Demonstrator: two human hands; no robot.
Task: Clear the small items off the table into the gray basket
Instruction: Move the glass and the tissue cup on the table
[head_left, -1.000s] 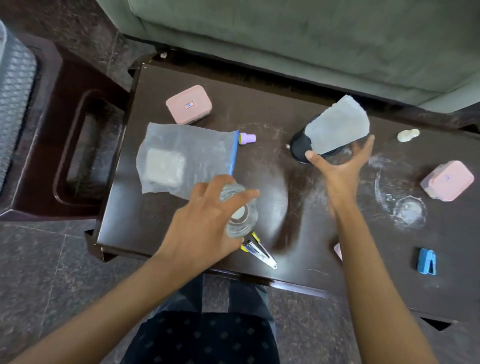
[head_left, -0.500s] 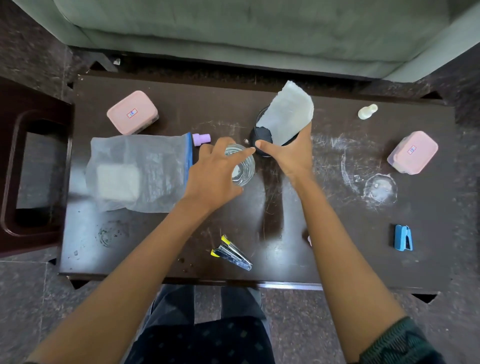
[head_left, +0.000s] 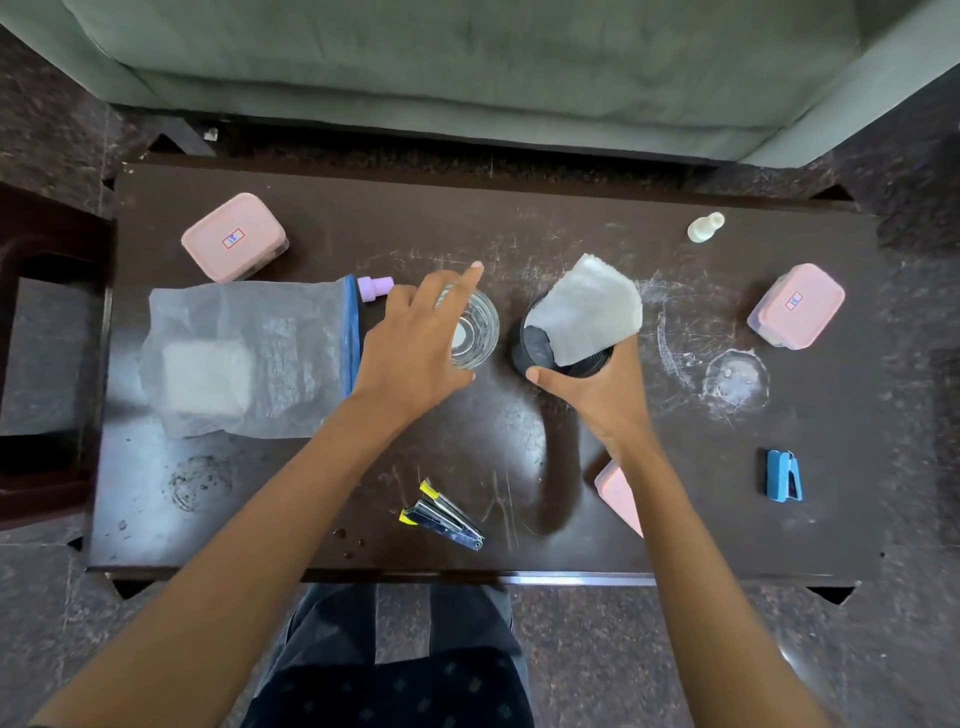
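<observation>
On the dark table (head_left: 571, 223), my left hand (head_left: 415, 353) lies over a clear glass (head_left: 475, 332) that stands upright; the fingers are spread and the index finger points straight past the rim. My right hand (head_left: 597, 400) grips a black cup (head_left: 535, 348) with a white sheet (head_left: 587, 312) sticking out of it. Loose small items lie around: a purple cap (head_left: 375, 287), a small white bottle (head_left: 705, 227), a blue stapler (head_left: 783, 475) and a yellow-tipped metal stapler (head_left: 444, 514). No gray basket is in view.
Two pink lidded boxes (head_left: 234, 236) (head_left: 795, 304) sit at the back left and right; a third pink box (head_left: 615, 488) peeks from under my right forearm. A zip bag (head_left: 244, 353) lies left. A green sofa (head_left: 467, 62) is behind, and dark wooden furniture (head_left: 47, 364) stands left.
My left hand carried the glass from the front edge to the table's middle, set it down and spread its fingers. My right hand kept hold of the black cup.
</observation>
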